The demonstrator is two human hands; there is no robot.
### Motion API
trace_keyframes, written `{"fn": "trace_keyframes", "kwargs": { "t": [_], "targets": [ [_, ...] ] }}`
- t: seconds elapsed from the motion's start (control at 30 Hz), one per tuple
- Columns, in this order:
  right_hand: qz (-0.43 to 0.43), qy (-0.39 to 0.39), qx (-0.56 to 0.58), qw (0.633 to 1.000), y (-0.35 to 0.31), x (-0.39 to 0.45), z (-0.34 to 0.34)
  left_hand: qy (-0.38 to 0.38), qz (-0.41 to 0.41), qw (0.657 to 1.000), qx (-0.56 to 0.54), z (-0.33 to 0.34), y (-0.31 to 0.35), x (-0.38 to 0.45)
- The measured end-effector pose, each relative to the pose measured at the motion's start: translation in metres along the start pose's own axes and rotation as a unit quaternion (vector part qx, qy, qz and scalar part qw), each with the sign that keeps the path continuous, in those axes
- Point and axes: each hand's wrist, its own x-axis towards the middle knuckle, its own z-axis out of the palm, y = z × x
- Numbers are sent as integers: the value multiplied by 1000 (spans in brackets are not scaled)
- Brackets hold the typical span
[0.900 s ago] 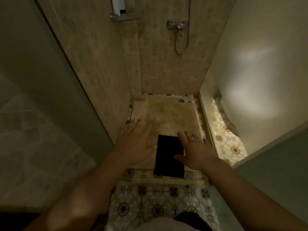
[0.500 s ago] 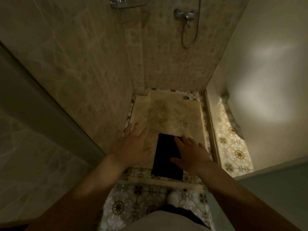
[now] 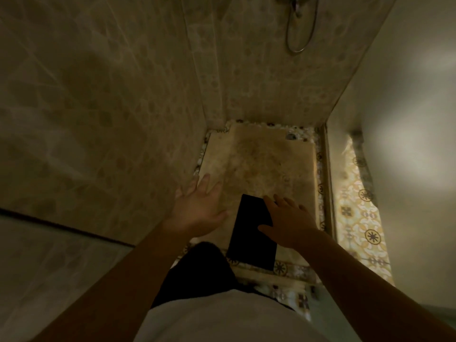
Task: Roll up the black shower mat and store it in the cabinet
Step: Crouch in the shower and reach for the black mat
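Note:
The black shower mat (image 3: 249, 233) lies flat on the beige shower floor (image 3: 259, 164), its near end over the patterned threshold. My left hand (image 3: 197, 206) is stretched out to the left of the mat, fingers spread, holding nothing. My right hand (image 3: 286, 220) reaches over the mat's right edge with fingers apart and covers part of that edge; whether it touches the mat is unclear. No cabinet is in view.
Beige tiled walls (image 3: 111, 107) close in the shower on the left and back. A shower hose (image 3: 299, 33) hangs at the top. A glass panel (image 3: 328, 181) borders the right side, with patterned floor tiles (image 3: 360, 218) beyond. My dark-trousered leg (image 3: 197, 270) steps forward.
The view has moved closer to the shower and tilted down. Both hands have stayed spread on either side of the mat. My leg has come forward into view at the threshold.

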Motion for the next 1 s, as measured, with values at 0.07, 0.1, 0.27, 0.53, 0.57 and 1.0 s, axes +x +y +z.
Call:
{"fn": "trace_keyframes", "kwargs": {
  "t": [0.07,0.1,0.27,0.53,0.57,1.0],
  "targets": [
    [-1,3,2,1000,4,14,-8,-2,7,1000,0,-6,1,20],
    [-2,3,3,1000,6,22,-13,0,12,1000,0,-9,0,31],
    [15,-5,-8,1000,15,68,-34,11,21,1000,4,-21,-7,93],
    [34,-26,-9,999,23,214,-86,-31,51,998,1,-64,-46,264],
    [44,-28,-16,999,23,233,-95,-32,57,998,8,-73,-55,286],
    [119,-8,29,992,41,382,-197,-55,140,987,64,-175,-96,458]
  ]
}}
